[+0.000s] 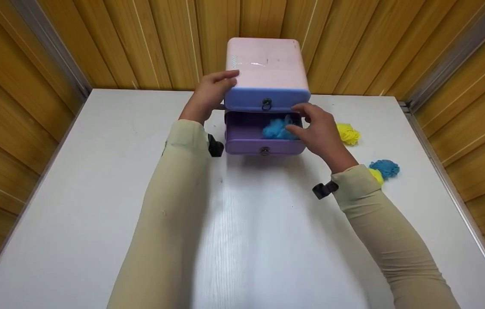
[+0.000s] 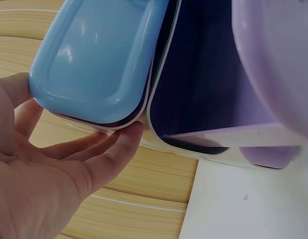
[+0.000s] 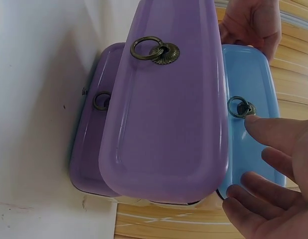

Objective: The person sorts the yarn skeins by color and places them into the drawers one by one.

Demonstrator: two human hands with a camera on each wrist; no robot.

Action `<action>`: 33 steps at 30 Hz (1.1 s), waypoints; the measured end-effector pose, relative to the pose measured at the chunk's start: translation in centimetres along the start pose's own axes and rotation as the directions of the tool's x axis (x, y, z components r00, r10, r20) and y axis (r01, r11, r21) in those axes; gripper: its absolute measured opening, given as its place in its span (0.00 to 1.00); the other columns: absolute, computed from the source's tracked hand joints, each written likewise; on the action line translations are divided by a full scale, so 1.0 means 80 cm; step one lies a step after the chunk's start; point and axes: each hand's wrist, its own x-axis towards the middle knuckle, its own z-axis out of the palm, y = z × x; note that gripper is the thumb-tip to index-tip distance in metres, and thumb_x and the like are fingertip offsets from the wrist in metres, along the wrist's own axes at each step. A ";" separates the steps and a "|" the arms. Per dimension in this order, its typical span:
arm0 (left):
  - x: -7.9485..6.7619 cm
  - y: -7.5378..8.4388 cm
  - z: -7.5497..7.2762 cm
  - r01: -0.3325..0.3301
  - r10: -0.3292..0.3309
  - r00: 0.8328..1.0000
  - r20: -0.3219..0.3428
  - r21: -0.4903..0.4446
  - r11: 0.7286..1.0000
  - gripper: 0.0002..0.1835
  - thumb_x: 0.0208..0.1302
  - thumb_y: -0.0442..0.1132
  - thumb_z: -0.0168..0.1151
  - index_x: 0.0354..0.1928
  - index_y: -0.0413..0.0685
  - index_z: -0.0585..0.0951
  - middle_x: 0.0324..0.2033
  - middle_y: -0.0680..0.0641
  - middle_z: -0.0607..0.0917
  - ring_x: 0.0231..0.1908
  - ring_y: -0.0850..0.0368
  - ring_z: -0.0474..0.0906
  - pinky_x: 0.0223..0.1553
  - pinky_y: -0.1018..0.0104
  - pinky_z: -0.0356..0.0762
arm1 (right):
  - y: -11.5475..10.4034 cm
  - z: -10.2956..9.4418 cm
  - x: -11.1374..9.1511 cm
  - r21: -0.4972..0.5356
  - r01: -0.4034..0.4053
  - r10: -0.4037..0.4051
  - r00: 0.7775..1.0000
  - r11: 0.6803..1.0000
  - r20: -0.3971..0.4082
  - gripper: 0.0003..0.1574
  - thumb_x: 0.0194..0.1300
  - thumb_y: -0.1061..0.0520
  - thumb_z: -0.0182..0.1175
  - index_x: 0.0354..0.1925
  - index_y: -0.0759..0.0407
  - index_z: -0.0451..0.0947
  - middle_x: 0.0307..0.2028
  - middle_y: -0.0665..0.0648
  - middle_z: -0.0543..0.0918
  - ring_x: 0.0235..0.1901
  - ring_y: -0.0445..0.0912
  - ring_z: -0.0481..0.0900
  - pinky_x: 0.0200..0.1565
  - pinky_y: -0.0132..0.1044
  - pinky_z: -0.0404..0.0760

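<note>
A small pink-topped drawer cabinet (image 1: 263, 64) stands at the back of the table. Its top blue drawer (image 1: 246, 98) is closed, while the light purple drawer (image 1: 242, 146) below is pulled out. A blue yarn bundle (image 1: 274, 128) lies in the right part of that drawer. My left hand (image 1: 210, 95) rests against the cabinet's upper left corner, its fingers along the side in the left wrist view. Over the open drawer's right end is my right hand (image 1: 320, 128), thumb and fingers apart with nothing between them, close to the blue drawer front.
A darker purple bottom drawer (image 3: 91, 149) sits closed under the pulled-out one. To the right on the white table (image 1: 96, 180) lie a yellow yarn bundle (image 1: 348, 134), a blue one (image 1: 384, 168) and another yellow one (image 1: 376, 175) partly behind the sleeve. Wood-patterned panels (image 1: 161, 43) surround the table.
</note>
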 end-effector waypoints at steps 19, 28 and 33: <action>0.001 0.000 -0.005 -0.005 0.005 1.000 -0.019 0.014 1.000 0.18 0.72 0.49 0.53 0.62 0.69 0.76 0.68 0.55 0.68 0.65 0.51 0.69 0.58 0.46 0.75 | 0.010 -0.011 -0.004 0.008 -0.046 0.046 0.999 0.999 -0.014 0.30 0.64 0.49 0.65 0.62 0.51 0.72 0.61 0.54 0.75 0.61 0.52 0.72 0.65 0.48 0.71; 0.003 -0.001 -0.008 -0.013 0.013 1.000 -0.009 0.001 1.000 0.19 0.72 0.48 0.53 0.62 0.68 0.76 0.69 0.54 0.68 0.65 0.51 0.69 0.58 0.46 0.75 | 0.024 -0.017 -0.008 -0.018 -0.049 0.048 0.998 0.999 -0.043 0.30 0.64 0.49 0.65 0.61 0.53 0.72 0.60 0.57 0.76 0.60 0.53 0.72 0.64 0.48 0.72; 0.004 -0.003 -0.010 -0.015 0.015 1.000 -0.009 -0.006 1.000 0.19 0.72 0.48 0.53 0.63 0.68 0.76 0.69 0.55 0.67 0.65 0.52 0.68 0.59 0.46 0.74 | 0.033 -0.019 -0.012 -0.034 -0.033 0.031 0.998 0.999 -0.063 0.28 0.64 0.50 0.65 0.60 0.55 0.73 0.59 0.58 0.77 0.58 0.54 0.73 0.62 0.49 0.72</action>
